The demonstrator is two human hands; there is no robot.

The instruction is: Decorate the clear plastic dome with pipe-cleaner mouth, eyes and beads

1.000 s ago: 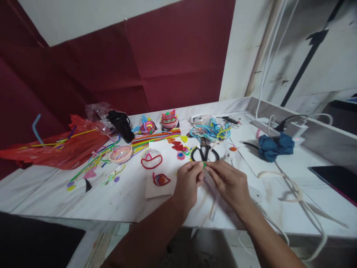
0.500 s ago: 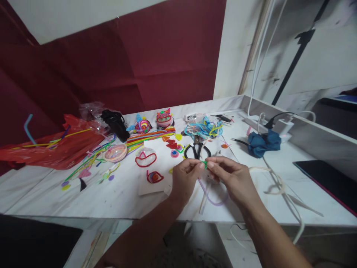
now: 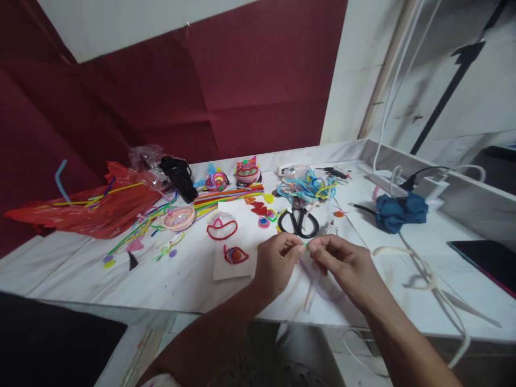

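Note:
Both hands meet just in front of the black-handled scissors [image 3: 299,223]. Between their fingertips is a small green piece [image 3: 305,246], mostly covered by the fingers. My left hand [image 3: 278,263] pinches it from the left, my right hand [image 3: 342,260] from the right. A pale purple strip [image 3: 332,297] curves on the table below my right hand. Left of my hands, a red-outlined eye shape [image 3: 236,255] lies on white paper [image 3: 226,273], with a red loop [image 3: 222,230] above it.
Colourful strips [image 3: 226,196] and two decorated round pieces stand behind. A red plastic bag [image 3: 88,209] and black object [image 3: 179,177] are at the left. Tangled blue strips [image 3: 306,185], a blue cloth item [image 3: 401,211], a cable [image 3: 451,317] and a dark tablet-like object [image 3: 484,263] are rightward.
The view has shifted, so the table items appear further right. My hands still pinch the green piece, of which less shows now.

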